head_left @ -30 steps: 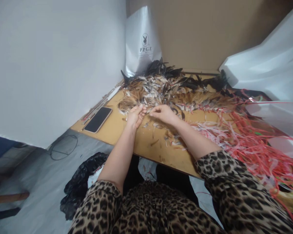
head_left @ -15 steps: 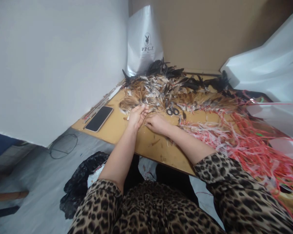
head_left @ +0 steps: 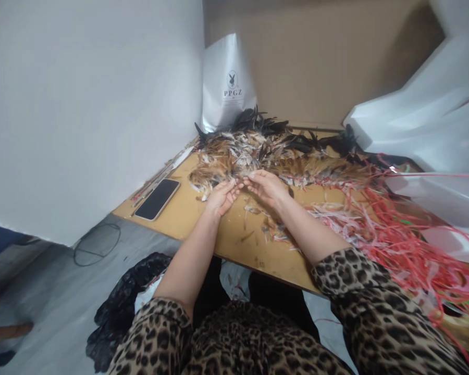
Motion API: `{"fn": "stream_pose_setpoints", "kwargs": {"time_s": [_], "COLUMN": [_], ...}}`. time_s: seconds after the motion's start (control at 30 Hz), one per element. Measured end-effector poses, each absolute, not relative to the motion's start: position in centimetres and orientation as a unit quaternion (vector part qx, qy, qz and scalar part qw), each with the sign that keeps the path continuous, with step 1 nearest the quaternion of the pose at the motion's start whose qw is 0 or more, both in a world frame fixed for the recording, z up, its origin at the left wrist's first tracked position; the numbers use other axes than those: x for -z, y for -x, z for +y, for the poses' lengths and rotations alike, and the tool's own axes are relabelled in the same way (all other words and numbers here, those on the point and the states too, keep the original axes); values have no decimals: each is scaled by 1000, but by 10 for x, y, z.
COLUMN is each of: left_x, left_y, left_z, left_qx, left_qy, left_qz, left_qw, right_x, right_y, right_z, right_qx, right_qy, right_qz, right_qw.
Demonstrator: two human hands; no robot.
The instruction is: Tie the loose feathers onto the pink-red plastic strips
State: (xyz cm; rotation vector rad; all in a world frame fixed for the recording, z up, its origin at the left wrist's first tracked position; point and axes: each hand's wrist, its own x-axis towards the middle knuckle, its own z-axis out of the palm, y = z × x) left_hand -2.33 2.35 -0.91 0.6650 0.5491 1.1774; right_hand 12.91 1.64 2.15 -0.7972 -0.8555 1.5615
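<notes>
— Brown and white feathers (head_left: 242,151) are lying heaped mid-desk (head_left: 187,213); your left hand (head_left: 221,197) and right hand (head_left: 266,186) are meeting at the heap's near edge.

— Are both grips pinching?

— Fingertips are closing together on what's probably a small feather; too blurred to confirm. You're sorting, so picking cleanly needs a light pull. Behind, the white bag (head_left: 227,83) is standing, its contents hidden.

A tan wooden counter (head_left: 187,216) carries a heap of brown feathers (head_left: 250,151), a dark phone (head_left: 157,199) and tangled red strips (head_left: 391,234).
</notes>
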Motion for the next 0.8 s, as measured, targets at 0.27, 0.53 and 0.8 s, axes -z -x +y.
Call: {"fn": "stream_pose_setpoints", "kwargs": {"time_s": [0.27,0.53,0.8], "left_x": [7,12,10], "left_y": [20,18,14], "left_z": [23,23,21], "left_qx": [-573,-526,-492], "left_qy": [-315,-441,-496], "left_qz": [287,351,362], "left_qw": [700,636,618], "right_x": [-22,-52,-43], "right_y": [-138,-172,-159], "right_z": [18,18,15], "right_qx": [-572,-357,-250], "right_qy": [431,498,507], "right_qz": [-522,-723,-790], "right_qw": [463,320,236]}}
